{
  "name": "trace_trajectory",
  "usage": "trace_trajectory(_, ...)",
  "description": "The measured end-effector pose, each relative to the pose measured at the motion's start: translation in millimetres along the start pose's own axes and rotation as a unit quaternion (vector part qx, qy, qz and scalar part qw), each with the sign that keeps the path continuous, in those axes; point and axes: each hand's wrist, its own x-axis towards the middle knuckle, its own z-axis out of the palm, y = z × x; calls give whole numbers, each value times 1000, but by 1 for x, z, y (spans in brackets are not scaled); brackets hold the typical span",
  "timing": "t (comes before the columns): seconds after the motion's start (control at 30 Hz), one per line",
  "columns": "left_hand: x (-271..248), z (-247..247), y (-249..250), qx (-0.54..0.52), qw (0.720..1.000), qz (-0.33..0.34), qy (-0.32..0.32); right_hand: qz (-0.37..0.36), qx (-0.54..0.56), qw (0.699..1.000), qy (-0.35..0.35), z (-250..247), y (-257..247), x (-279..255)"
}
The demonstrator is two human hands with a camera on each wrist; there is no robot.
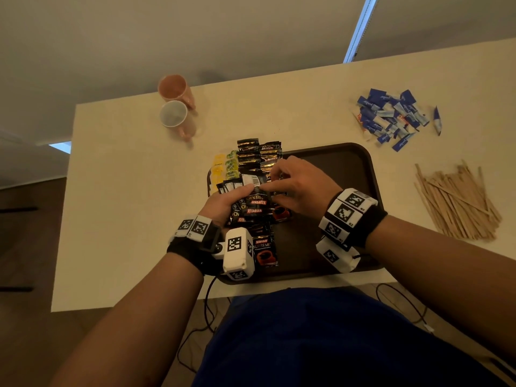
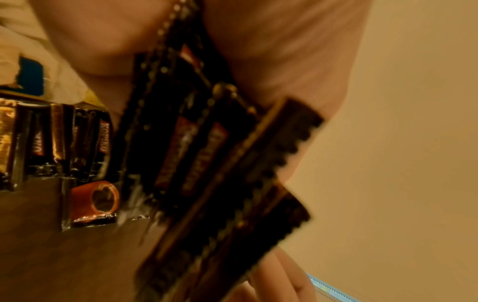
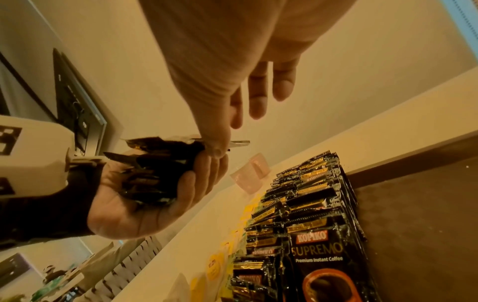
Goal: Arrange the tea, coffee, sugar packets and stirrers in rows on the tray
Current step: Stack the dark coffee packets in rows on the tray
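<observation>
Left hand (image 1: pixel 223 203) is curled round a fanned bunch of coffee sachets (image 1: pixel 251 206), held above the near-left part of the tray (image 1: pixel 363 163), while one sachet is pinched from the top of the bunch by the right hand (image 1: pixel 296 185). Coffee is judged the step in hand: a shingled coffee row (image 3: pixel 310 204) lies beside yellow tea packets (image 1: pixel 219 163). Next, the pinched sachet must be drawn free and overlapped squarely. Sugar packets (image 1: pixel 391 115) and stirrers (image 1: pixel 458 202) lie off the tray.

A cream table (image 1: pixel 134 208) stands against a pale wall (image 1: pixel 223 32) — dark wooden floor (image 1: pixel 25 275) beneath, dim warm light.
</observation>
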Motion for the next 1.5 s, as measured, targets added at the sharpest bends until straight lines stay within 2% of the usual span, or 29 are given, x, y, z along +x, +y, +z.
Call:
trace_trajectory(0.23, -2, 0, 1, -39, 999, -1, -6, -32, -4, 999, -6, -4, 0, -2)
trace_trajectory(0.37, 4, -2, -2, -47, 999, 0, 1, -19, 17, 999, 24, -3, 3, -6)
trace_trajectory(0.5, 8, -6, -3, -42, 999, 0, 19, 33, 61, 996, 64, -3, 8, -7)
trace_trajectory(0.57, 12, -10, -2, -40, 999, 7, 30, 100, 103, 987, 75, -5, 12, -9)
trace_trajectory(0.7, 16, -15, -3, -26, 999, 13, 43, 309, 165, 937, 1, -3, 31, -19)
trace_trajectory(0.8, 17, -16, -5, -22, 999, 18, 45, 374, 196, 903, -81, 8, 42, -28)
trace_trajectory(0.93, 17, -18, -8, -16, 999, 20, 43, 407, 262, 856, -181, 25, 43, -32)
trace_trajectory(1.0, 17, -18, -9, -8, 999, 20, 46, 415, 253, 850, -203, 36, 41, -31)
trace_trajectory(1.27, 21, -24, -11, -6, 999, 22, 49, 428, 167, 867, -195, 57, 35, -20)
trace_trajectory(1.5, 18, -25, -11, -22, 999, 19, 45, 467, 213, 835, -197, 59, 35, -20)
